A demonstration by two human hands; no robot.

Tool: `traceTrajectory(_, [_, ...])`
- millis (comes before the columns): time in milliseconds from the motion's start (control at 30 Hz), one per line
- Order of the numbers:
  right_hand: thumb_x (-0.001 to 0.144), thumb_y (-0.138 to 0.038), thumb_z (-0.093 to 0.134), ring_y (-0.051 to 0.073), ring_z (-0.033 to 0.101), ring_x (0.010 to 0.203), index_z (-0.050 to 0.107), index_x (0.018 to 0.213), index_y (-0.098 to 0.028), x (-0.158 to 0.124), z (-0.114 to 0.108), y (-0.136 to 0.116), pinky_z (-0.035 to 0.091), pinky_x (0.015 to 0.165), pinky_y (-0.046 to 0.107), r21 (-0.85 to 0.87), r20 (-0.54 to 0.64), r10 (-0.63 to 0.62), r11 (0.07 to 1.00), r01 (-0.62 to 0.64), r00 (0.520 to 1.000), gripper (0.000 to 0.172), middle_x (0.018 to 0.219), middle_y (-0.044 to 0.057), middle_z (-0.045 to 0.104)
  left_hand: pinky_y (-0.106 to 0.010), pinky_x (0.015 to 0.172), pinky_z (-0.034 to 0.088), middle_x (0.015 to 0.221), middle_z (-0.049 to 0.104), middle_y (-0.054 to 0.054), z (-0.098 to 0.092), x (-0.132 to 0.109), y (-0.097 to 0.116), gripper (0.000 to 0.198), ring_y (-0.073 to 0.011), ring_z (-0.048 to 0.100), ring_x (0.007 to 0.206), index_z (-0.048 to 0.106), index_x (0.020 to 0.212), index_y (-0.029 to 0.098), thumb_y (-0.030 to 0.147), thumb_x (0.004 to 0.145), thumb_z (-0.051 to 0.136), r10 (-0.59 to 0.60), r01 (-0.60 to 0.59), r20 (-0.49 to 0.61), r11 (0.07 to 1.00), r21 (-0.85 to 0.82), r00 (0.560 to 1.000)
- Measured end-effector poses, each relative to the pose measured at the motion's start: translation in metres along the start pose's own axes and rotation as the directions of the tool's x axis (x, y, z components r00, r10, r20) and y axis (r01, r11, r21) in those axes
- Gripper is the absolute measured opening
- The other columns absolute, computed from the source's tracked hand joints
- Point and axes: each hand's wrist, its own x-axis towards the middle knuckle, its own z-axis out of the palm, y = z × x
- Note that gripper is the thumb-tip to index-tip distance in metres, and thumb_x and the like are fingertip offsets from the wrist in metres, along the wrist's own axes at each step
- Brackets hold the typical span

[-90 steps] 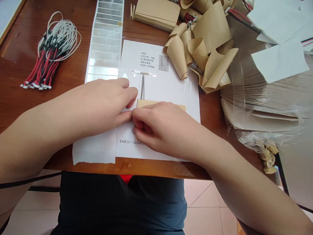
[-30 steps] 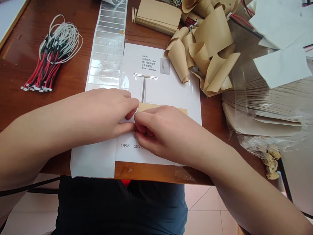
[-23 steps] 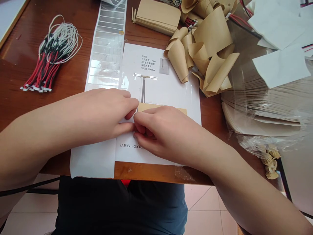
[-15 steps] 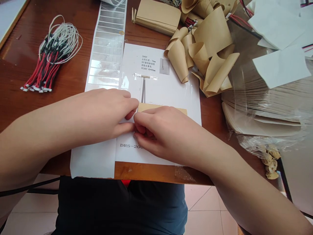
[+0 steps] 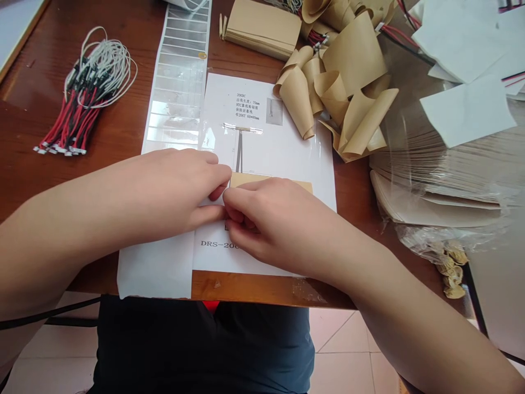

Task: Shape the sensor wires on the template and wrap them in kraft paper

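The left hand (image 5: 180, 189) pinches the edge of a white paper sheet (image 5: 156, 268) on the tabletop (image 5: 24, 109). The right hand (image 5: 270, 221) curls closed just beside it, below a tan paper strip (image 5: 270, 182); what it grasps is hidden. Both lie on a printed sheet (image 5: 262, 120).

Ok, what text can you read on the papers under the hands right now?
On the white sheet:
"206DC"
"出线长度: 70mm"
"NTC靠线贴铝箔"
"保险丝靠线", blurred, so uncertain
"206T 60*80mm", with a blurred character before it
"DRS-206", the rest hidden by the right hand
Marks on the drawing: too small to read
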Motion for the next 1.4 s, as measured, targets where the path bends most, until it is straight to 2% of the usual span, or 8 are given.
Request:
traceTrajectory(367, [0.085, -0.012, 0.052, 0.013, 0.040, 0.060, 0.041, 0.070, -0.022, 0.0002, 0.0011, 0.0004, 0.023, 0.058, 0.031, 0.022, -0.018, -0.017, 1.000, 0.017, 1.000, 0.022, 0.066, -0.002, 0.051, -0.033, 0.063, 0.039, 0.084, 0.067, -0.005, -0.0002, -0.0011, 0.0011, 0.024, -0.0200, 0.061, 0.070, 0.064, 0.083, 0.023, 0.045, 0.088, 0.055, 0.012, -0.012, -0.015, 1.000, -0.017, 1.000])
traceTrajectory(667, [0.085, -0.013, 0.053, 0.013, 0.042, 0.061, 0.042, 0.071, -0.022, 0.0000, 0.0011, 0.0009, 0.022, 0.057, 0.031, 0.015, -0.006, -0.001, 1.000, 0.001, 1.000, 0.020, 0.067, -0.002, 0.053, -0.033, 0.063, 0.038, 0.091, 0.069, -0.007, -0.0033, -0.0016, 0.0034, 0.025, -0.0210, 0.062, 0.074, 0.064, 0.086, 0.022, 0.044, 0.090, 0.053, -0.006, 0.006, 0.029, 1.000, 0.020, 1.000])
traceTrajectory(867, [0.084, -0.012, 0.054, 0.013, 0.041, 0.060, 0.040, 0.068, -0.022, 0.0016, 0.0002, -0.0001, 0.023, 0.058, 0.030, 0.040, -0.007, 0.010, 0.999, -0.010, 1.000, 0.023, 0.065, -0.002, 0.052, -0.033, 0.062, 0.036, 0.089, 0.067, -0.006, -0.0019, -0.0035, 0.0018, 0.025, -0.0211, 0.060, 0.074, 0.059, 0.082, 0.023, 0.044, 0.091, 0.049, 0.018, -0.018, 0.001, 1.000, 0.011, 1.000])
traceTrajectory(1133, [0.080, -0.009, 0.053, 0.012, 0.035, 0.059, 0.033, 0.066, -0.023, 0.0013, -0.0051, 0.0033, 0.024, 0.057, 0.029, 0.058, -0.006, 0.027, 0.998, -0.026, 1.000, 0.029, 0.063, -0.003, 0.046, -0.033, 0.062, 0.037, 0.091, 0.070, -0.006, -0.0007, -0.0030, 0.0003, 0.026, -0.0202, 0.061, 0.074, 0.060, 0.087, 0.022, 0.044, 0.092, 0.049, 0.021, -0.021, -0.019, 1.000, 0.014, 1.000])
traceTrajectory(1400, [0.082, -0.008, 0.053, 0.011, 0.036, 0.060, 0.032, 0.068, -0.023, 0.0006, -0.0027, 0.0038, 0.025, 0.058, 0.027, 0.095, -0.034, -0.028, 0.995, 0.031, 0.999, 0.030, 0.066, -0.003, 0.047, -0.034, 0.063, 0.037, 0.089, 0.070, -0.007, -0.0003, -0.0021, 0.0001, 0.024, -0.0204, 0.060, 0.074, 0.060, 0.085, 0.022, 0.040, 0.092, 0.046, 0.032, -0.032, -0.028, 0.999, -0.004, 0.999])
